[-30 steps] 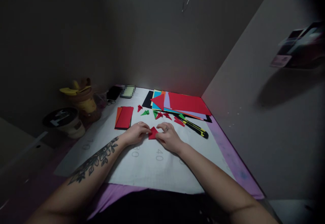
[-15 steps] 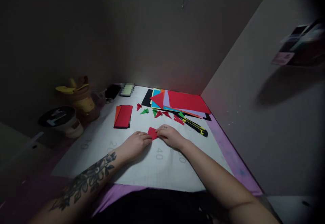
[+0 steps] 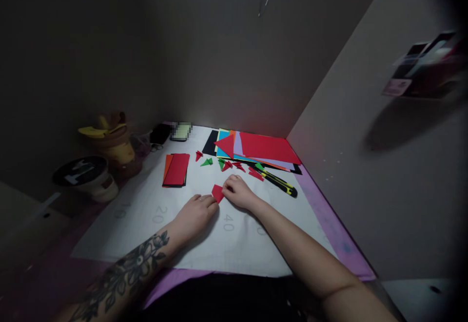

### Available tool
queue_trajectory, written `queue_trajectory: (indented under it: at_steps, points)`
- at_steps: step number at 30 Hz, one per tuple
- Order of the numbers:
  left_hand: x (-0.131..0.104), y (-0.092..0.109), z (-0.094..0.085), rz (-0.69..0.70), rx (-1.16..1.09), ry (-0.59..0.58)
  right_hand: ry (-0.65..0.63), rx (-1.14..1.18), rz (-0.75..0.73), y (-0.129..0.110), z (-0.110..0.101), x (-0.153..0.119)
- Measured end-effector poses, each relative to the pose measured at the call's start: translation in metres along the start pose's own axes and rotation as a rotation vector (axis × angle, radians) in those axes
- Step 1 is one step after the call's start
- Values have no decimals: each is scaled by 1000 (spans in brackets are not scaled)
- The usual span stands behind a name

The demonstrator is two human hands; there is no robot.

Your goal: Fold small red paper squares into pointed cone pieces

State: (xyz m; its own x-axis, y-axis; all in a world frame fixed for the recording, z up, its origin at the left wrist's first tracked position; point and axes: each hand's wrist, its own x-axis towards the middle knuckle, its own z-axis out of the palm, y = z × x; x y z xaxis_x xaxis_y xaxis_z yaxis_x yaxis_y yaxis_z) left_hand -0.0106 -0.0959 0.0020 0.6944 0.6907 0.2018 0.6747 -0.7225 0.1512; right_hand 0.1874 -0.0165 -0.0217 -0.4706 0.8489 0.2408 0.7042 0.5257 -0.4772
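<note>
A small red paper piece (image 3: 217,193) lies on the white sheet (image 3: 204,249) between my two hands. My left hand (image 3: 196,215) rests beside it, fingers together, with the fingertips on its lower left edge. At its right edge my right hand (image 3: 237,193) is closed, thumb and fingers pinching the paper. Just beyond the hands are several small folded pieces, among them a green one (image 3: 207,161) and a red one (image 3: 199,155). A black and yellow cutter (image 3: 280,183) lies to the right of them.
A stack of red and orange rectangles (image 3: 178,169) lies to the left. Large coloured sheets (image 3: 270,147) are spread at the back. A lidded tub (image 3: 86,178) and a pot (image 3: 119,146) stand at the far left. Walls close off the back and right.
My right hand has shifted slightly up and left, its fingers more curled at the paper's edge. My left hand has moved slightly down and left. The camera view has shifted a little.
</note>
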Motion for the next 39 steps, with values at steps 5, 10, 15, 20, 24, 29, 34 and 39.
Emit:
queue_trajectory:
  at_steps: [5, 10, 15, 20, 24, 29, 34, 39]
  points:
    - [1, -1, 2, 27, 20, 12, 8, -54, 70, -2, 6, 2]
    - [3, -1, 1, 48, 24, -5, 3, -79, 106, -2, 8, 4]
    - [5, 0, -2, 56, 29, -1, 0, -91, 129, -3, 9, 4]
    - [6, -3, -3, 83, 33, -29, 3, -100, 149, -6, 8, 5]
    - [7, -5, -3, 83, 32, -52, 0, -111, 174, -9, 7, 5]
    - [7, -2, -7, 93, 58, -65, -5, -127, 199, -14, 5, 4]
    - [8, 0, -6, 119, 128, -66, -4, -147, 205, -15, 6, 4]
    - [10, 10, -5, 173, 273, -93, -5, -172, 209, -12, 9, 4]
